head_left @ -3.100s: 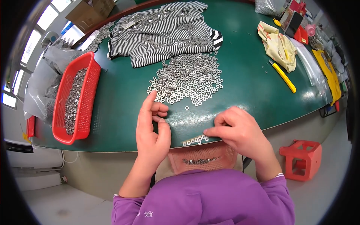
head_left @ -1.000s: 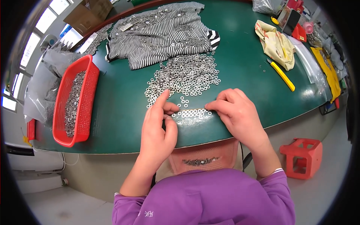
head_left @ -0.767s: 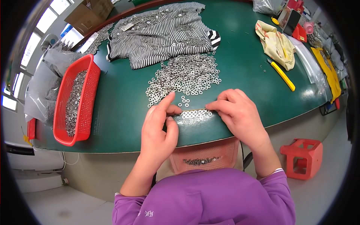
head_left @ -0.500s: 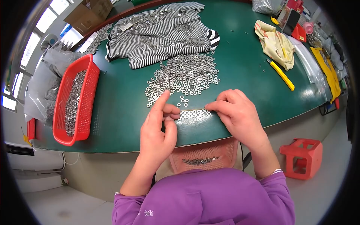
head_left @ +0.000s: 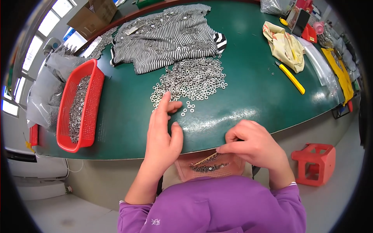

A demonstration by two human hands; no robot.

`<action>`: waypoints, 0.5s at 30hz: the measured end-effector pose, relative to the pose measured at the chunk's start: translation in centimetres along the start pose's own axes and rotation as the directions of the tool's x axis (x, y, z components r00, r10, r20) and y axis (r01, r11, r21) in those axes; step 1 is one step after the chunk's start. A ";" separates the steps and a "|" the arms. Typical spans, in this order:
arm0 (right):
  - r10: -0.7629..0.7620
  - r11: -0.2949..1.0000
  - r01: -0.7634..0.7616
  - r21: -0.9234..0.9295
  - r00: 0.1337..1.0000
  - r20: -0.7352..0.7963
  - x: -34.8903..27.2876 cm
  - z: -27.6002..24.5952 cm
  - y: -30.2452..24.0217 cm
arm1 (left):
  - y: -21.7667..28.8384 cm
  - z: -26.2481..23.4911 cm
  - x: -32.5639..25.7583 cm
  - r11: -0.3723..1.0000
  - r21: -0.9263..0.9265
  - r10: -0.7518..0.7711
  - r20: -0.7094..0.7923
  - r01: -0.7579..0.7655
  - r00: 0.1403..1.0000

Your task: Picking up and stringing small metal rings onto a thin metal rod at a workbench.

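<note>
The right hand pinches a thin stick over a pink basket of washers below the worktop edge, apparently unloading. The left hand, fingers open and holding nothing, rests by the washer pile; gathering more likely comes next.

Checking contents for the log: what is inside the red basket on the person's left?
The red basket holds a grey heap of small metal rings, like those piled on the green table. The heap covers the basket's floor, so anything beneath is hidden.
</note>
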State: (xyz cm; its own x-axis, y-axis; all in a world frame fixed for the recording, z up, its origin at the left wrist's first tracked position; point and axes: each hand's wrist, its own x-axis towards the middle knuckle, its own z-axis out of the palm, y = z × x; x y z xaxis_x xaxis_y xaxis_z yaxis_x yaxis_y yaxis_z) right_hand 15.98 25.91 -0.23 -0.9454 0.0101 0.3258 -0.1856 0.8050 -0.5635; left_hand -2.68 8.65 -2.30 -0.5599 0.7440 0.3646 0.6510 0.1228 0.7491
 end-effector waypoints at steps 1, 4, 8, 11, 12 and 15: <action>0.003 1.000 -0.003 -0.003 1.000 0.001 -0.5 -0.4 0.3 | 0.1 0.1 0.2 0.997 0.065 0.035 0.053 -0.039 0.998; 0.197 0.971 -0.225 -0.084 0.946 -0.256 -1.3 -1.7 2.0 | 0.6 0.6 0.9 0.988 0.118 0.082 0.113 -0.095 0.990; 0.391 0.838 -0.525 -0.148 0.768 -0.506 -0.4 -2.4 4.7 | 1.0 0.3 1.2 0.992 0.072 0.092 0.207 -0.108 0.974; 0.356 0.841 -0.506 -0.191 0.784 -0.508 0.6 -2.1 5.0 | 0.3 0.3 1.0 0.998 -0.054 0.054 0.222 -0.043 0.973; 0.342 0.848 -0.489 -0.204 0.799 -0.495 1.0 -1.9 4.7 | 0.2 0.5 0.9 0.997 -0.006 0.077 0.158 -0.077 0.985; 0.319 0.870 -0.447 -0.208 0.832 -0.454 1.9 -1.0 4.2 | 0.1 0.5 0.9 0.991 0.073 0.103 0.090 -0.109 0.991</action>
State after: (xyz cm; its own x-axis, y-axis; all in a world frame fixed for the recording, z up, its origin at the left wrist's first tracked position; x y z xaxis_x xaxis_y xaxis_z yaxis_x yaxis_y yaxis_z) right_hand 13.67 29.88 -1.18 -0.7243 0.5342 0.4358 0.3170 0.8194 -0.4775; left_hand -2.83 9.70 -2.18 -0.4416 0.8089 0.3882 0.7439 0.0882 0.6624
